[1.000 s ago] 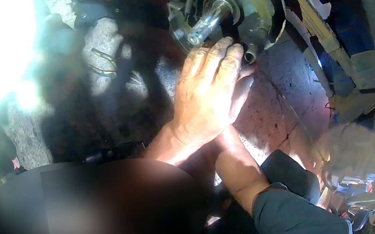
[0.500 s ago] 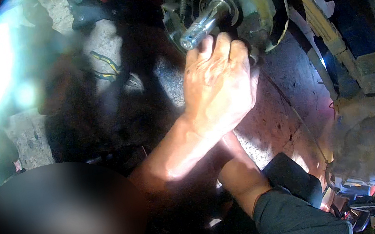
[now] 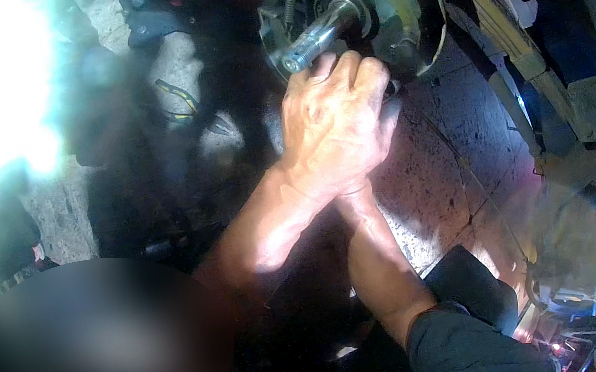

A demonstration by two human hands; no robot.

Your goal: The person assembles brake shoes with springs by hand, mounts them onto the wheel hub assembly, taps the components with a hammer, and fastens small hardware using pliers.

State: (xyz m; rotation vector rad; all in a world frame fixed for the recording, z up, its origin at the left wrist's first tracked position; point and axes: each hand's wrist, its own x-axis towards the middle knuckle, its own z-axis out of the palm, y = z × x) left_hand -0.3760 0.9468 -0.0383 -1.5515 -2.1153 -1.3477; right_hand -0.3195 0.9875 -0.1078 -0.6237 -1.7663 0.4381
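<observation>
A bare metal spindle point(image 3: 314, 41) sticks out toward me from a round brake backing plate point(image 3: 405, 1) at the top. A coil spring point(image 3: 290, 4) shows on the plate, left of the spindle. Just under the spindle's tip is my left hand point(image 3: 335, 122), its back to me and its fingers curled in. Whatever it grips is hidden; only a small dark round end point(image 3: 392, 88) peeks out by the thumb side. My right hand point(image 3: 353, 191) comes up beneath the left one, crossing under its wrist, and its fingers are out of sight.
Yellow-and-black handles point(image 3: 179, 99) lie on the floor to the left. A long rusty bar point(image 3: 517, 46) runs down the right side. A thin cable point(image 3: 482, 192) hangs over the floor tiles. Assorted tools point(image 3: 583, 335) are piled at lower right. Glare fills the upper left.
My left hand has shifted slightly left and turned a little at the same spot under the spindle. More of my right wrist shows beneath it. The view has moved a bit.
</observation>
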